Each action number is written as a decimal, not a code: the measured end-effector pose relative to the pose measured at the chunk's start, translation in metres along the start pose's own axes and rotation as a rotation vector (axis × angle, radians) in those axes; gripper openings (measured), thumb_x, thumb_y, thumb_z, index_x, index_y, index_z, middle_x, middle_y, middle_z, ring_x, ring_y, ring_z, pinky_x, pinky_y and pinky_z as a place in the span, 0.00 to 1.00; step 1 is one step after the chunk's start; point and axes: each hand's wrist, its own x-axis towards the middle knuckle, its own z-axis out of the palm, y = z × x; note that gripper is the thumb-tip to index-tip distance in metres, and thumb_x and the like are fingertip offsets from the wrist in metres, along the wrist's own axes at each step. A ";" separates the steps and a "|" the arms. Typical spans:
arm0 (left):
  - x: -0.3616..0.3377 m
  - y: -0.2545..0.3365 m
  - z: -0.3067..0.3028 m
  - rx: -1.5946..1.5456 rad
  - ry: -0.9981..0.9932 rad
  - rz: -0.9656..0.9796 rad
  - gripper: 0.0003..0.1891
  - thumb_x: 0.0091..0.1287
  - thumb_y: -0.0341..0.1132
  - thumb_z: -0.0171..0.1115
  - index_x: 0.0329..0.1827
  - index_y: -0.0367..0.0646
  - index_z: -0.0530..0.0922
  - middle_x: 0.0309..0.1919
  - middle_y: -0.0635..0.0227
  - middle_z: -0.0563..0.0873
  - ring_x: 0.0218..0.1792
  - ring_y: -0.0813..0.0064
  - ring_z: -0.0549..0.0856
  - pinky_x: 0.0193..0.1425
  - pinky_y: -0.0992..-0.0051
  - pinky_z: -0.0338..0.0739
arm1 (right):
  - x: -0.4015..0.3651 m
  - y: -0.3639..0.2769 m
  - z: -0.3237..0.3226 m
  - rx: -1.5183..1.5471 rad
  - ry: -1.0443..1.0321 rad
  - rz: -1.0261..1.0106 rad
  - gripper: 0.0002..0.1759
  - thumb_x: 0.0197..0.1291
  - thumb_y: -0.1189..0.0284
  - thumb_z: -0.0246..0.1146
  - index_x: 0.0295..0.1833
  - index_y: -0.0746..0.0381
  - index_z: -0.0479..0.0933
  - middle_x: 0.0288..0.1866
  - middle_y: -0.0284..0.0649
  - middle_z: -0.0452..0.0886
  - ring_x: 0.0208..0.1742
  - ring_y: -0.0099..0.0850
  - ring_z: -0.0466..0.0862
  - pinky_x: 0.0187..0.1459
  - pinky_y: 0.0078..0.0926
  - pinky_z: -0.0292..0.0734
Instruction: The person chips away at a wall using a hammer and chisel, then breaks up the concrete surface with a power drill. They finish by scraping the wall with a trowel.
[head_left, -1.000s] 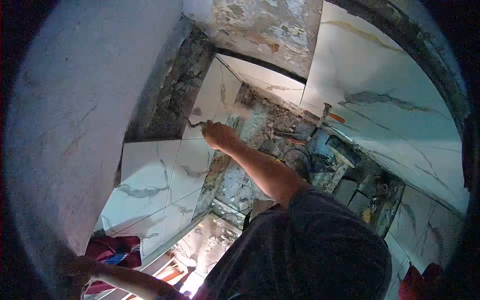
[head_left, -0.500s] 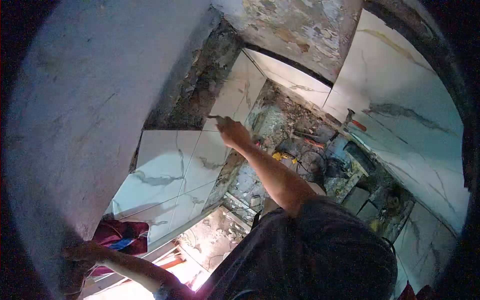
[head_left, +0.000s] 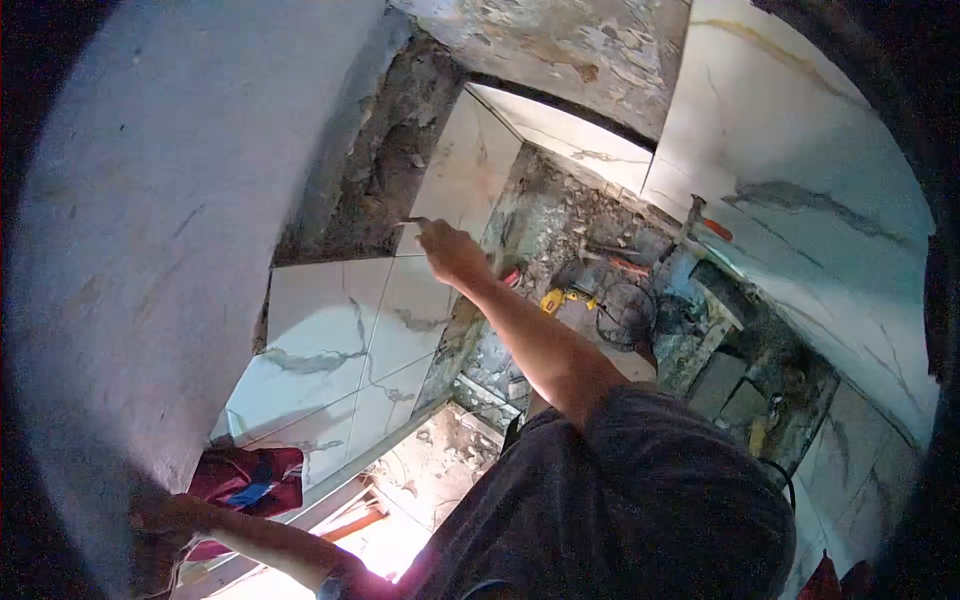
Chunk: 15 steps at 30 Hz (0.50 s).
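Observation:
My right hand (head_left: 453, 252) is closed round a small thin tool (head_left: 410, 221), whose tip lies at the edge between the wall tile (head_left: 455, 175) and the rough bare strip of wall (head_left: 375, 190). At the lower left, my left hand (head_left: 165, 515) is in deep shadow beside the plastered wall (head_left: 150, 250); its fingers and anything in them cannot be made out. Close to it hangs a dark red cloth (head_left: 250, 480) with a blue patch. Marbled white tiles (head_left: 320, 320) cover the wall below the rough strip.
On the rubble-strewn floor are a yellow tool (head_left: 553, 300), a red-handled tool (head_left: 628, 266) and a coiled cable (head_left: 625, 320). A hammer with an orange handle (head_left: 716, 229) rests by the right tiled wall (head_left: 800, 200). A bright opening (head_left: 400, 530) lies below.
The view has shifted slightly. My right hand has stayed near the tile edge with the thin tool, its wrist turned a little. My left hand remains in the shadow.

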 end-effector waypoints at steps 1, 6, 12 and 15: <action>0.002 0.003 0.002 -0.002 0.003 0.003 0.28 0.66 0.44 0.50 0.65 0.43 0.53 0.65 0.49 0.54 0.64 0.46 0.59 0.63 0.46 0.58 | 0.009 -0.025 -0.031 -0.031 -0.096 0.003 0.14 0.63 0.68 0.49 0.52 0.62 0.67 0.41 0.51 0.76 0.40 0.49 0.80 0.38 0.42 0.79; 0.007 0.004 0.001 0.017 -0.005 0.023 0.29 0.66 0.45 0.50 0.65 0.42 0.52 0.65 0.48 0.53 0.64 0.46 0.58 0.63 0.46 0.57 | 0.022 -0.020 -0.045 0.010 -0.267 0.211 0.15 0.62 0.70 0.50 0.53 0.61 0.67 0.44 0.50 0.74 0.39 0.47 0.81 0.38 0.42 0.80; -0.008 0.020 0.009 0.010 -0.044 -0.004 0.30 0.66 0.46 0.50 0.65 0.41 0.52 0.65 0.47 0.53 0.64 0.45 0.57 0.63 0.46 0.56 | -0.005 0.012 -0.050 -0.099 -0.212 0.101 0.14 0.61 0.70 0.50 0.52 0.62 0.70 0.46 0.51 0.74 0.39 0.47 0.81 0.38 0.42 0.80; -0.033 0.070 0.032 -0.123 -0.095 -0.062 0.30 0.66 0.46 0.50 0.65 0.41 0.52 0.65 0.47 0.53 0.64 0.45 0.57 0.63 0.46 0.56 | 0.008 -0.014 -0.045 -0.034 -0.206 0.086 0.12 0.55 0.75 0.57 0.45 0.65 0.74 0.44 0.50 0.75 0.40 0.44 0.81 0.37 0.39 0.81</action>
